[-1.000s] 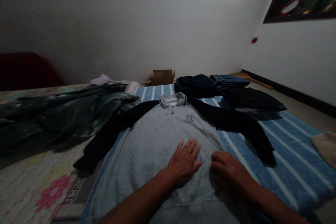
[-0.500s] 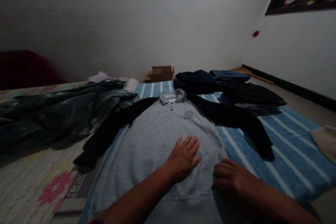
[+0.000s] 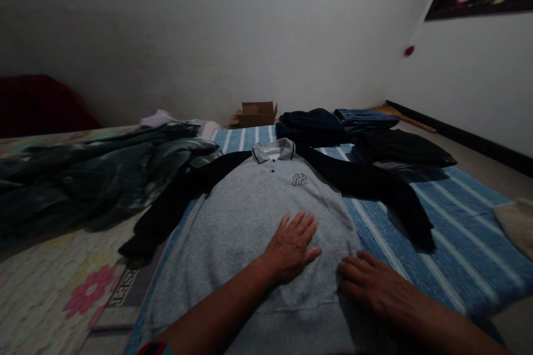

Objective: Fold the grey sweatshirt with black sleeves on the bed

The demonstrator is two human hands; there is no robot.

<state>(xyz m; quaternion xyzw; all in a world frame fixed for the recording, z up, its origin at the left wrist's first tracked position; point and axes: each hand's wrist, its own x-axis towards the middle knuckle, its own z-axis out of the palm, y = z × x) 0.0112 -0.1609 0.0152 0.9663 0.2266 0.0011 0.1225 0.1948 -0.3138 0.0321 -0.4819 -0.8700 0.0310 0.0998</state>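
A grey polo sweatshirt point(image 3: 245, 216) with black sleeves lies face up, its collar at the far end and its sleeves spread to both sides. Flat on the chest rests my left hand point(image 3: 291, 247), fingers spread, below the black stitched logo point(image 3: 299, 179). My right hand point(image 3: 370, 283) lies at the right side edge of the sweatshirt, above the hem band, with its fingers stretched out over the fabric and slightly apart. Both hands touch the cloth without gripping it.
Under the sweatshirt is a blue striped sheet point(image 3: 453, 233). Crumpled dark green clothing point(image 3: 91, 177) is heaped at left on a floral mat point(image 3: 37, 283). Folded dark clothes point(image 3: 403, 147) and folded navy clothing point(image 3: 312, 126) sit at the far right. A cardboard box point(image 3: 257, 115) stands by the wall.
My right hand's fingers have loosened from a curled pose at the sweatshirt's side edge and now lie straighter. My left hand stays flat in nearly the same place.
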